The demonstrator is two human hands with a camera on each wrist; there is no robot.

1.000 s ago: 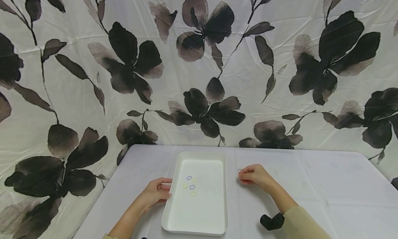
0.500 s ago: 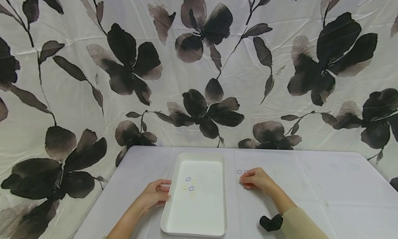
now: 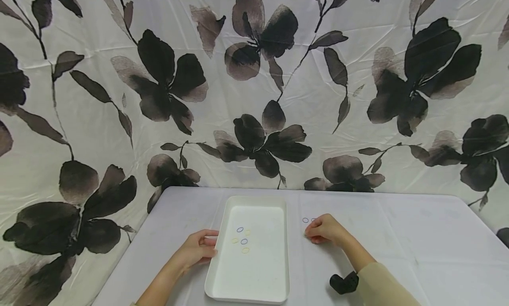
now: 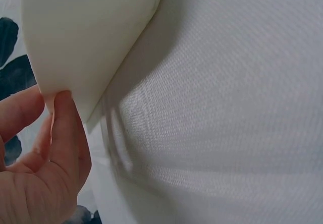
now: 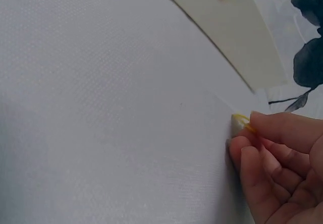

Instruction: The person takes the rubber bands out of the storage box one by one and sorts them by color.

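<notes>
My left hand (image 3: 196, 248) grips the left rim of a shallow white tray (image 3: 266, 270); in the left wrist view its fingertips meet at the edge of the tray (image 4: 86, 32). Inside lie small thin rings, two blue and several yellow, such as the blue ring (image 3: 244, 241) and the yellow ring (image 3: 245, 250). Right of the tray, my right hand (image 3: 324, 229) is low over the table. Thumb and finger pinch a thin yellow ring (image 5: 242, 117), which shows in the right wrist view. Just beyond that hand lie a dark ring (image 3: 305, 220) and another, partly covered.
A black curved object (image 3: 343, 283) sits beside my right forearm. White cloth covers the table (image 3: 397, 235), and a flower-printed curtain (image 3: 254, 98) hangs behind its far edge.
My right hand has drawn back slightly toward me from the loose rings, uncovering two of them. The left hand keeps its place at the tray.
</notes>
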